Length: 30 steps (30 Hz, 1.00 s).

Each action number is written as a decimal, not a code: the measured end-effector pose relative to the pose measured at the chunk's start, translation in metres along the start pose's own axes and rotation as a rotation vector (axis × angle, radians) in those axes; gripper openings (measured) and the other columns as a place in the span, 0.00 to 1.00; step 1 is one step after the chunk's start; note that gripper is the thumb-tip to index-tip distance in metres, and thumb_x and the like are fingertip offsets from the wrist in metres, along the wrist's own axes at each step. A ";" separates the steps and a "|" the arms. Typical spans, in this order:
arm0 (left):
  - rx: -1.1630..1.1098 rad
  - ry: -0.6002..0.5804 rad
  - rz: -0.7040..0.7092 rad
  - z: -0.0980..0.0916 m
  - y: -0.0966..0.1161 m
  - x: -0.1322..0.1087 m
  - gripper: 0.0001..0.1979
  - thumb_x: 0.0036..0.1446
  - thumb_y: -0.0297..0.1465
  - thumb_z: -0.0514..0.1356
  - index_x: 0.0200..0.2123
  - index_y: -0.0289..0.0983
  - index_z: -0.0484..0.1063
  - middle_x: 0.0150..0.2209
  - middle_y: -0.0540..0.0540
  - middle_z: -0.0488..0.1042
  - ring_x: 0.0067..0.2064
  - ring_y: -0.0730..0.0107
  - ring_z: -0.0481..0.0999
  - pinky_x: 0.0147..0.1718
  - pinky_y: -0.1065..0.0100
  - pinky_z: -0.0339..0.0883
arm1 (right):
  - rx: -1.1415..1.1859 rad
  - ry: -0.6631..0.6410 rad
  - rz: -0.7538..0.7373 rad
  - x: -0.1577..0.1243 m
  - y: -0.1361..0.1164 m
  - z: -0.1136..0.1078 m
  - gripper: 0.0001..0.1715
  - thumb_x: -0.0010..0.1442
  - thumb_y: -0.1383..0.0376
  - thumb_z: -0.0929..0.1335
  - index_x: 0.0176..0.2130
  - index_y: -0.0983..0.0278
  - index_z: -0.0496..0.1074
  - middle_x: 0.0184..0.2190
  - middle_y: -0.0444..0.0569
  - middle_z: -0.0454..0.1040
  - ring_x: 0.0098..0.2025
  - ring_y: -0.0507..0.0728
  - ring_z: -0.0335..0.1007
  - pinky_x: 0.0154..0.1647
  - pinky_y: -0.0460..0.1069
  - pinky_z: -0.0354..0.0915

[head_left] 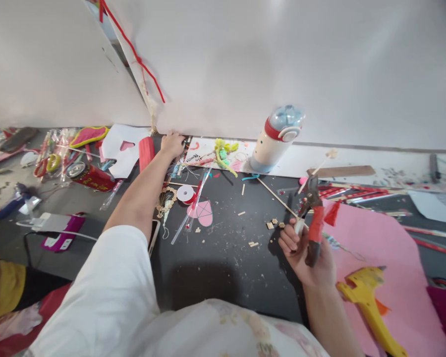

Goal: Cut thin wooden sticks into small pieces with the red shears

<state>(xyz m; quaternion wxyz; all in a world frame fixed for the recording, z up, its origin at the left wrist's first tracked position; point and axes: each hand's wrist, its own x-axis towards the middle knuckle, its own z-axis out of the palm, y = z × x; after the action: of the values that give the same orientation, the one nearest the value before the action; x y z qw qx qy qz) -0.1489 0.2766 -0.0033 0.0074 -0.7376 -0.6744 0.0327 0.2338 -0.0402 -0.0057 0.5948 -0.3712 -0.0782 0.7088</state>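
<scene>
While the red-handled metal cutters point(314, 220) are clasped upright in the right hand point(307, 254) over the black bench point(223, 258), a firm, steady grip is advised. The left hand point(173, 144) is laid palm-down by the white wall point(282, 59), and its hold cannot be told.

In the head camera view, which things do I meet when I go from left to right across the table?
Red can → left hand → white bottle → right hand holding red-handled pliers → yellow glue gun.
</scene>
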 end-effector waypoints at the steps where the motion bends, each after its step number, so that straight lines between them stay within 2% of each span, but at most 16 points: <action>1: 0.004 0.007 0.003 0.000 -0.002 -0.001 0.26 0.58 0.28 0.52 0.58 0.38 0.72 0.63 0.41 0.68 0.64 0.48 0.61 0.58 0.51 0.59 | 0.001 0.002 0.000 0.000 0.000 0.000 0.21 0.49 0.52 0.74 0.38 0.64 0.76 0.25 0.41 0.51 0.24 0.49 0.44 0.21 0.44 0.56; 4: 0.023 0.011 0.036 -0.001 -0.008 -0.005 0.27 0.56 0.26 0.51 0.58 0.38 0.73 0.62 0.43 0.70 0.64 0.50 0.62 0.57 0.53 0.61 | 0.004 0.011 0.007 0.000 0.000 0.001 0.22 0.47 0.52 0.75 0.37 0.64 0.76 0.24 0.41 0.51 0.23 0.48 0.44 0.21 0.44 0.56; 9: 0.050 0.021 0.149 0.000 -0.022 -0.017 0.26 0.54 0.25 0.53 0.57 0.39 0.75 0.59 0.43 0.73 0.62 0.49 0.65 0.56 0.51 0.62 | 0.019 0.004 0.033 0.000 0.001 0.001 0.22 0.47 0.53 0.76 0.37 0.64 0.76 0.24 0.40 0.53 0.23 0.47 0.46 0.22 0.43 0.57; 13: -0.041 0.063 0.208 0.003 -0.033 -0.022 0.25 0.54 0.25 0.53 0.54 0.40 0.77 0.57 0.44 0.76 0.61 0.51 0.67 0.59 0.51 0.60 | 0.024 -0.007 0.052 0.001 0.003 0.001 0.20 0.47 0.55 0.75 0.38 0.64 0.75 0.24 0.40 0.54 0.23 0.47 0.48 0.22 0.42 0.58; 15: -0.114 0.108 0.128 0.004 -0.037 -0.022 0.24 0.53 0.23 0.52 0.51 0.41 0.78 0.56 0.46 0.76 0.60 0.55 0.68 0.60 0.55 0.60 | 0.016 -0.003 0.055 0.002 0.003 0.002 0.18 0.48 0.56 0.75 0.37 0.64 0.76 0.23 0.41 0.54 0.23 0.47 0.49 0.22 0.42 0.57; 17: -0.164 0.158 -0.019 0.004 -0.042 -0.020 0.24 0.53 0.23 0.52 0.50 0.40 0.79 0.56 0.46 0.76 0.60 0.57 0.68 0.60 0.57 0.61 | 0.010 0.003 0.058 0.002 0.003 0.002 0.17 0.48 0.57 0.74 0.37 0.64 0.76 0.23 0.40 0.54 0.23 0.47 0.49 0.22 0.42 0.57; 19: -0.182 0.182 -0.161 0.004 -0.046 -0.018 0.24 0.52 0.23 0.52 0.50 0.38 0.79 0.56 0.43 0.76 0.59 0.55 0.69 0.59 0.57 0.63 | 0.009 0.007 0.056 0.002 0.003 0.003 0.18 0.48 0.57 0.75 0.37 0.65 0.76 0.23 0.40 0.54 0.22 0.46 0.49 0.22 0.42 0.57; 22: -0.190 0.170 -0.276 0.004 -0.051 -0.014 0.24 0.51 0.23 0.54 0.51 0.35 0.78 0.55 0.38 0.76 0.57 0.53 0.70 0.57 0.57 0.64 | 0.009 0.010 0.053 0.002 0.003 0.004 0.19 0.48 0.57 0.75 0.37 0.65 0.76 0.23 0.40 0.55 0.22 0.46 0.50 0.22 0.42 0.57; 26: -0.186 0.118 -0.297 0.006 -0.050 -0.013 0.27 0.51 0.24 0.54 0.55 0.40 0.75 0.59 0.42 0.73 0.62 0.52 0.67 0.59 0.55 0.63 | 0.016 0.018 0.057 0.003 0.004 0.003 0.17 0.49 0.58 0.74 0.37 0.65 0.75 0.23 0.40 0.55 0.22 0.47 0.50 0.21 0.42 0.57; 30: -0.171 0.084 -0.248 0.006 -0.041 -0.012 0.30 0.51 0.27 0.54 0.59 0.45 0.72 0.63 0.44 0.68 0.64 0.47 0.61 0.60 0.47 0.60 | 0.028 0.020 0.057 0.004 0.006 0.002 0.18 0.49 0.57 0.75 0.37 0.65 0.76 0.23 0.40 0.55 0.22 0.47 0.49 0.21 0.43 0.58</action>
<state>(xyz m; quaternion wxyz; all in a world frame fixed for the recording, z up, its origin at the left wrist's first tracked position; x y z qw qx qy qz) -0.1907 0.2676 -0.0064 -0.0234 -0.6474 -0.7597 -0.0567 0.2279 -0.0376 -0.0088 0.5800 -0.3720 -0.0519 0.7229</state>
